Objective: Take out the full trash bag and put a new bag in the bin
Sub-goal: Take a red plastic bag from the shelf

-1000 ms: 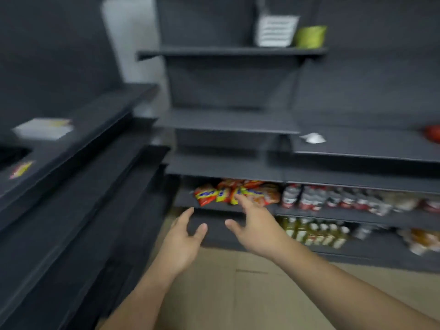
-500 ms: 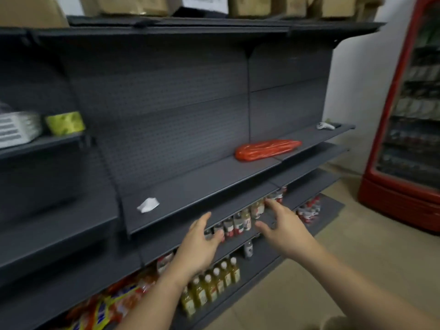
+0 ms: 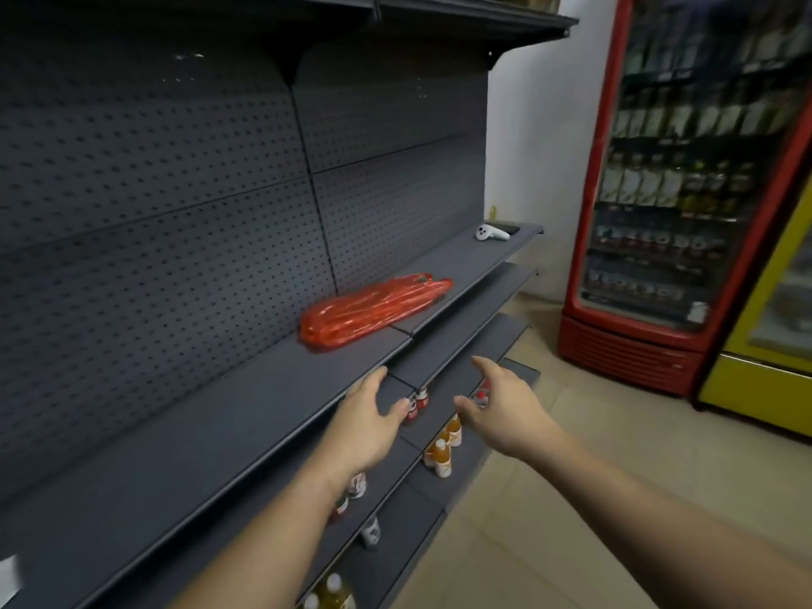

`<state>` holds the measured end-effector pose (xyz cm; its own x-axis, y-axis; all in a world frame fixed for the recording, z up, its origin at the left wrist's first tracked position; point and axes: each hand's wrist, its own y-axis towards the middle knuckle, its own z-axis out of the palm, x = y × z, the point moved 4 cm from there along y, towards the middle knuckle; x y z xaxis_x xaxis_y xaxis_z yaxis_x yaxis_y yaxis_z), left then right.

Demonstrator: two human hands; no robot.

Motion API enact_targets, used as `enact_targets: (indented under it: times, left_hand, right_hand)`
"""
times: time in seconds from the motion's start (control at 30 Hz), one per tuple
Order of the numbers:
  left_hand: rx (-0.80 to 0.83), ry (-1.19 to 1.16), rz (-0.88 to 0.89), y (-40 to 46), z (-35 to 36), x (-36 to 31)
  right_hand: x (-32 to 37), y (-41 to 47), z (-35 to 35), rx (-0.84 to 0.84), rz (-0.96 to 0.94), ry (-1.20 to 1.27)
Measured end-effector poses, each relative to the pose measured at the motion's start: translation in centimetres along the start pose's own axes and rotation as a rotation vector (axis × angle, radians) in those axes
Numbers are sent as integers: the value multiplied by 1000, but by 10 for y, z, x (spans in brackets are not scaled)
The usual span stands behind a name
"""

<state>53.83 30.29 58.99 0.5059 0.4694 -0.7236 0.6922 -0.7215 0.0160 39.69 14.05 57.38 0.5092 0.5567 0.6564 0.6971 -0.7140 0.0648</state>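
A folded bundle of red plastic bags [image 3: 373,309] lies on a dark grey shelf [image 3: 246,410] at about chest height. My left hand [image 3: 369,419] hovers just below and in front of the shelf edge, fingers spread, holding nothing. My right hand [image 3: 505,406] is stretched out beside it to the right, also open and empty. Both hands are a short way below and nearer than the red bags, not touching them. No bin or full trash bag is in view.
Lower shelves hold small bottles [image 3: 439,450]. A white controller [image 3: 490,232] and a dark flat object rest at the shelf's far end. A red drinks fridge [image 3: 685,191] and a yellow one [image 3: 773,336] stand at the right. Tan tiled floor [image 3: 593,498] runs between.
My view has swung right along the shelving and moved closer to the red bags. Both hands stay raised and open, now nearer the shelf with the bags.
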Motion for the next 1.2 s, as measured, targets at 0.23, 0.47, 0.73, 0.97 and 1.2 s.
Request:
enact_targets:
  times: [0.23, 0.47, 0.73, 0.97, 1.2]
  left_hand:
    - [70, 97, 95, 204, 14, 22]
    - [108, 251, 157, 413, 25, 31]
    - [163, 332, 145, 578, 67, 41]
    - [229, 489, 62, 644, 105, 70]
    - [195, 513, 47, 652, 111, 78]
  right_hand:
    - [-23, 172, 37, -38, 56, -36]
    - [-43, 329, 75, -40, 163, -21]
    - [-66, 443, 98, -124, 287, 109]
    - [-77, 476, 120, -181, 391, 191]
    - [-70, 471, 119, -339, 313, 364]
